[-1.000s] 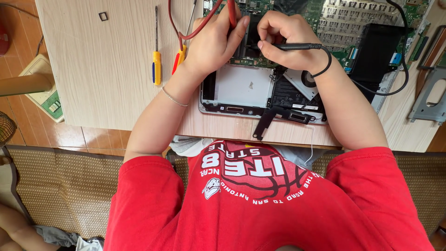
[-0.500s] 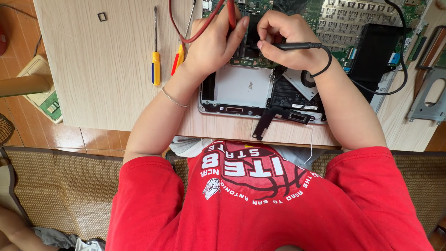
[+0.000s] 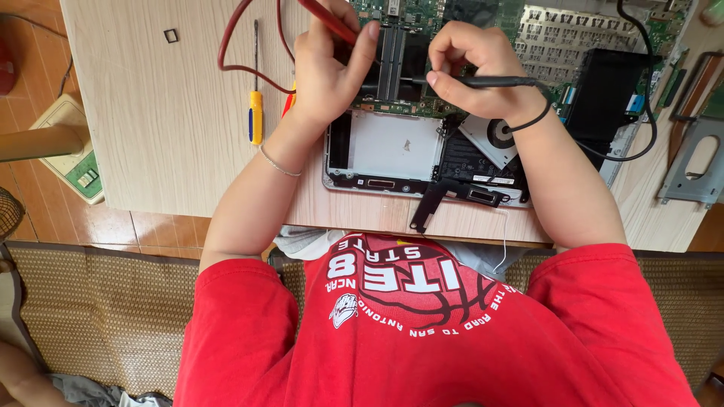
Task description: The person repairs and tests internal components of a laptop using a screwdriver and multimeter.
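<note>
An opened laptop (image 3: 392, 147) lies on the light wooden table (image 3: 166, 120), its green circuit board, memory slots and fan exposed. My left hand (image 3: 328, 68) grips a red test probe (image 3: 332, 26) with its tip down over the board near the memory slots. My right hand (image 3: 471, 64) holds a black test probe (image 3: 498, 81) lying sideways, its tip pointing left at the same area. A red lead (image 3: 234, 53) loops away from the left hand across the table.
A yellow-and-blue handled screwdriver (image 3: 256, 113) lies left of my left wrist. A small black square part (image 3: 171, 35) sits farther left. A black block with a cable (image 3: 603, 94) and a grey metal bracket (image 3: 697, 162) lie at the right. A woven mat (image 3: 98, 316) covers the floor.
Both hands stay on the probes over the board; the left hand has shifted very slightly, otherwise nothing has visibly moved.
</note>
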